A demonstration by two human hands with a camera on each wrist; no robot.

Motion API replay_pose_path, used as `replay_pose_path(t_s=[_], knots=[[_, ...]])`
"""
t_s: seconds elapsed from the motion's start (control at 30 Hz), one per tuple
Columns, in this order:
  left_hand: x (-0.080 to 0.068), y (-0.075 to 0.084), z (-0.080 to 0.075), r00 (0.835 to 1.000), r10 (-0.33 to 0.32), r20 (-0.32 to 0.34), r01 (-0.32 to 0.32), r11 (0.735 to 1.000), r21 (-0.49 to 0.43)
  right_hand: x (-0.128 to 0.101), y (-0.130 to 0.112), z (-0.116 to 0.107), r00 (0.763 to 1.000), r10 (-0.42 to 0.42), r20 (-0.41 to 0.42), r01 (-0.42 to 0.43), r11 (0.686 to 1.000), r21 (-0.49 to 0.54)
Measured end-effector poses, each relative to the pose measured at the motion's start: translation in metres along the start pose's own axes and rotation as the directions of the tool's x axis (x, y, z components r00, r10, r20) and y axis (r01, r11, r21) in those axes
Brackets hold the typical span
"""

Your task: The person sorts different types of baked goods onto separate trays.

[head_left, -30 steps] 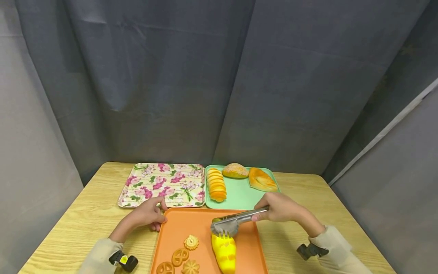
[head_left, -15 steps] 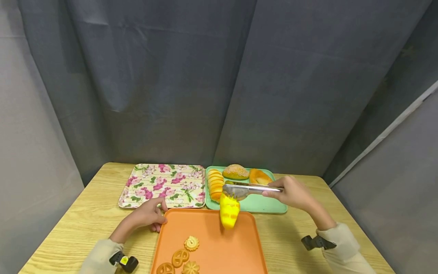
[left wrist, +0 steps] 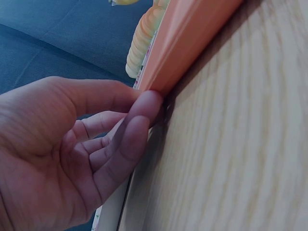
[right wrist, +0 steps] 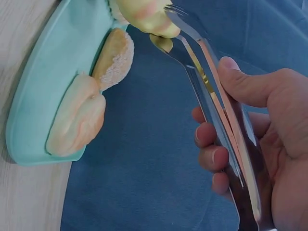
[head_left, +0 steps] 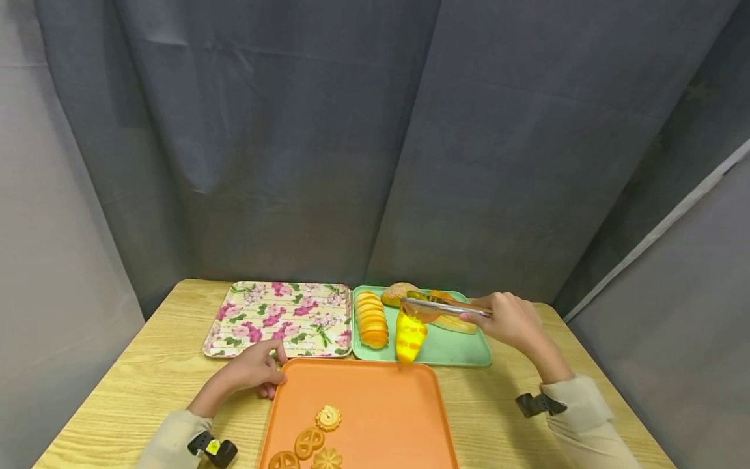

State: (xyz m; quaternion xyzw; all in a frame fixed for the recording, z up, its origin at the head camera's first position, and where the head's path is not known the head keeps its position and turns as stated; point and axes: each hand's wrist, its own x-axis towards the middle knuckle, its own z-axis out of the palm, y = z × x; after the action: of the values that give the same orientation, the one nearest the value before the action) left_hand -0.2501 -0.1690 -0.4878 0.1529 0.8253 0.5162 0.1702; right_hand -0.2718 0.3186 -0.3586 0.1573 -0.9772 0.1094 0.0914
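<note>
My right hand [head_left: 511, 318] grips metal tongs [right wrist: 226, 120], thumb on one arm and fingers curled round the other. Between the tong tips hangs a yellow bread [head_left: 411, 339], its lower end over the near edge of the green tray [head_left: 457, 355]. On that tray lie a sliced-looking orange loaf [head_left: 372, 320], a sugar-topped bun [right wrist: 115, 60] and a golden twisted bread [right wrist: 78, 118]. My left hand [head_left: 256, 366] pinches the far left corner of the orange tray [head_left: 375, 397] between thumb and forefinger; the left wrist view shows the fingertips [left wrist: 147, 103] at its rim.
On the orange tray are a round swirl cookie [head_left: 328, 417], a pretzel cookie [head_left: 308, 442] and others at the near left. A floral tray [head_left: 281, 319] stands left of the green one. Grey curtains [head_left: 281, 143] rise behind the wooden table [head_left: 135, 391].
The tongs have lifted the yellow bread off the orange tray and carried it away from me, then slightly right, over the green tray. My left hand stays at the orange tray's corner.
</note>
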Motion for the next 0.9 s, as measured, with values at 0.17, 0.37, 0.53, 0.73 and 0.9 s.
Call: replay_pose_path(t_s=[0.17,0.37,0.53,0.73,0.9], knots=[[0.002,-0.003,0.000,1.000,-0.016,0.013,0.016,1.000,-0.011,0.005,0.003,0.007,1.000,-0.001,-0.003,0.000,1.000,-0.031],[0.003,-0.004,-0.001,1.000,-0.024,0.019,0.025,1.000,-0.009,0.009,0.003,0.012,1.000,0.001,-0.002,-0.001,0.999,-0.043],[0.002,-0.004,-0.002,0.999,-0.027,0.021,0.027,1.000,-0.011,0.014,0.003,0.015,1.000,-0.011,0.004,0.011,0.999,-0.042],[0.001,-0.003,-0.002,1.000,-0.009,0.006,0.009,1.000,-0.006,0.018,0.003,0.018,0.999,-0.034,-0.008,0.034,0.998,-0.044],[0.002,-0.004,-0.001,1.000,0.003,0.001,-0.003,1.000,-0.005,0.020,0.003,0.017,1.000,-0.018,0.009,0.018,0.998,-0.054]])
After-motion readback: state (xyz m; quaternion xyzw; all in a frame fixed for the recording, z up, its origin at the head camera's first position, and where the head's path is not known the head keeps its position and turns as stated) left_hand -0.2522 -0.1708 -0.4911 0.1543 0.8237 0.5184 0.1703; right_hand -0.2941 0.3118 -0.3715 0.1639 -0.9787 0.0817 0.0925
